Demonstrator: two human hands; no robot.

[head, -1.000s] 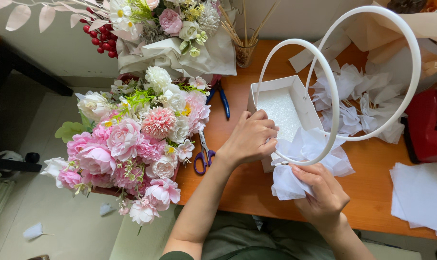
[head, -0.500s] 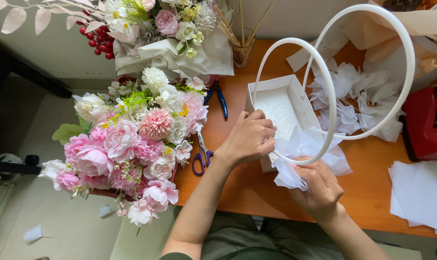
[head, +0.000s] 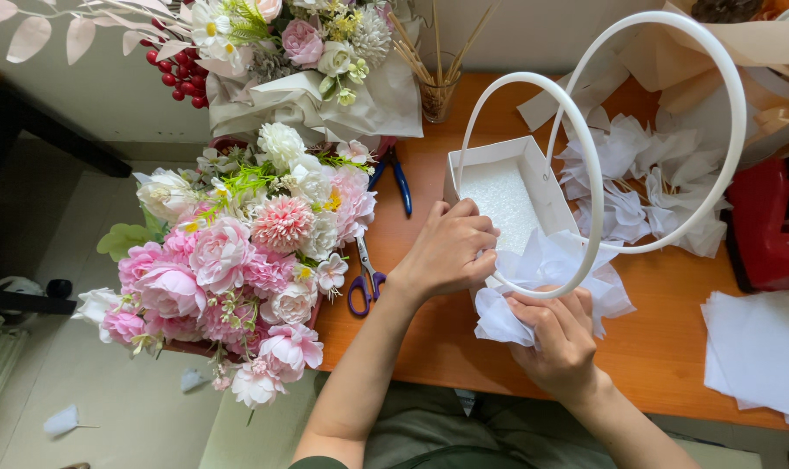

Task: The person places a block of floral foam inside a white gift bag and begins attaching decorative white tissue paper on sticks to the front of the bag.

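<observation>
A white square box (head: 523, 165) with two big white hoop handles (head: 732, 104) stands on the orange table (head: 447, 347). White foam (head: 504, 201) fills its bottom. My left hand (head: 451, 247) rests on the box's near left corner, fingers curled over the rim. My right hand (head: 561, 339) pinches crumpled white tissue paper (head: 546, 265) against the box's near side, just under the closer hoop.
A pink and white flower arrangement (head: 238, 260) sits at the table's left edge. Purple-handled scissors (head: 366, 282) and blue-handled pliers (head: 401, 181) lie beside it. A wrapped bouquet (head: 308, 78), a glass of sticks (head: 438, 87), loose tissue (head: 646, 182), a red object (head: 768, 226) and white sheets (head: 759, 347) surround the box.
My right hand has moved up closer to the box, pressing the tissue in. My left hand stays on the box corner.
</observation>
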